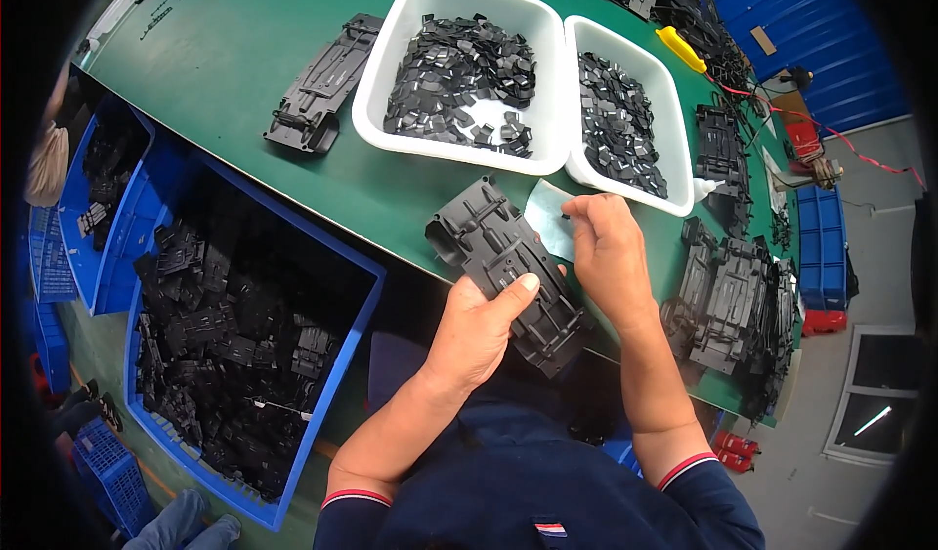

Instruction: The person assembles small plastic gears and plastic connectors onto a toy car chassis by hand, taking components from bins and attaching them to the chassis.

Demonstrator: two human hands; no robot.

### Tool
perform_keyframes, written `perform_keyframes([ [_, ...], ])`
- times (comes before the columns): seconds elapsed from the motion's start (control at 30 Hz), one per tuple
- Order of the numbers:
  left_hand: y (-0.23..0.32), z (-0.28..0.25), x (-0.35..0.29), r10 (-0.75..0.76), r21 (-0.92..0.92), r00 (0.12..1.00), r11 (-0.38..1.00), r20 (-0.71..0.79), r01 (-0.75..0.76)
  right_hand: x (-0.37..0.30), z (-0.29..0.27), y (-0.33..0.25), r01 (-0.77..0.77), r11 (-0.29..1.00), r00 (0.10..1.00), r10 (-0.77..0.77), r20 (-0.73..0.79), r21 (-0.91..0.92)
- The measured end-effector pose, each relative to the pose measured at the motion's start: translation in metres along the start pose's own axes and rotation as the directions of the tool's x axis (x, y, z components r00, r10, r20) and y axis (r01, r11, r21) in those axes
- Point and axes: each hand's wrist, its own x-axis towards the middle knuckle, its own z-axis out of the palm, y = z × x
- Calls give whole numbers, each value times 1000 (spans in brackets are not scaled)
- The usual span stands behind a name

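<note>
My left hand [479, 327] grips a long black moulded plastic part [510, 257], its thumb lying across the ribbed top. The part is tilted over the table's near edge. Close to its right side, my right hand [608, 247] is closed in a pinch, with a tiny dark piece at the fingertips that is too small to name. Beneath those fingers lies a pale light-blue sheet [549, 220] on the green table. Two white tubs stand just beyond: the left tub [367, 110] and the right tub [686, 149] both hold many small black plastic pieces.
Another black moulded part [327, 81] lies left of the tubs. Several more parts [733, 301] stand stacked at the right. A yellow-handled tool [681, 50] lies behind the right tub. Below the table's left edge, a blue crate [332, 355] is full of black parts. A person's legs [186, 521] show at lower left.
</note>
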Motion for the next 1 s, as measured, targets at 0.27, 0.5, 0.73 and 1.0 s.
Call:
perform_keyframes([
  [0.27, -1, 1, 1, 12, 13, 1000, 1000, 4, -12, -7, -12, -2, 95, 995, 993, -94, -66, 6],
  [0.5, -2, 5, -1, 29, 31, 999, 999, -36, -28, -41, -35, -10, 215, 975, 930, -185, -319, 60],
  [0.73, 1, 17, -13, 54, 27, 996, 998, -69, -52, -83, -42, -5, 361, 926, 856, -282, -434, 112],
  [1.0, 10, 32, -25, 126, -10, 989, 992, -77, -127, -111, -31, -2, 438, 865, 852, -311, -422, 246],
])
